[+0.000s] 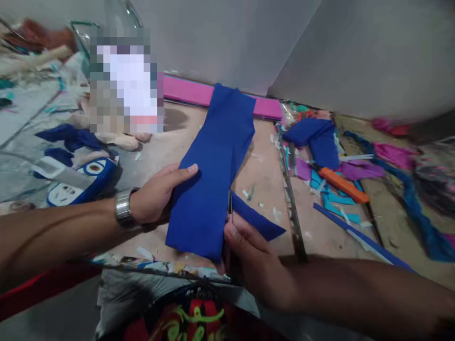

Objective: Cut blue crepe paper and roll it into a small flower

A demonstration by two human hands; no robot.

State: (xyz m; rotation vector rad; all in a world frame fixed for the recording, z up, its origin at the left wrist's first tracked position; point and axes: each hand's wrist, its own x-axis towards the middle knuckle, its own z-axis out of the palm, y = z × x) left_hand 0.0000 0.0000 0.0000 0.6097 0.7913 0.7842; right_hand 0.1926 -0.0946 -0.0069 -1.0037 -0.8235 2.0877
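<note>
A long piece of blue fabric [209,166] stretches away from me over the board, its far end lying across a pink strip [188,89]. My left hand [156,192], with a metal watch on the wrist, grips the fabric's left edge, thumb on top and fingers hidden beneath. At the right edge, my right hand [252,251] is closed around scissors [229,210], mostly covered by the hand. The narrow blades sit at a cut in the cloth, and a pointed blue flap [263,218] hangs off to the right of them.
An orange utility knife [343,184] lies on the right among blue, purple and turquoise scraps. To the left are a blue-and-white extension socket [85,177] and crumpled blue cloth [69,136]. A grey wall [227,42] rises behind the board. The upper left is pixelated.
</note>
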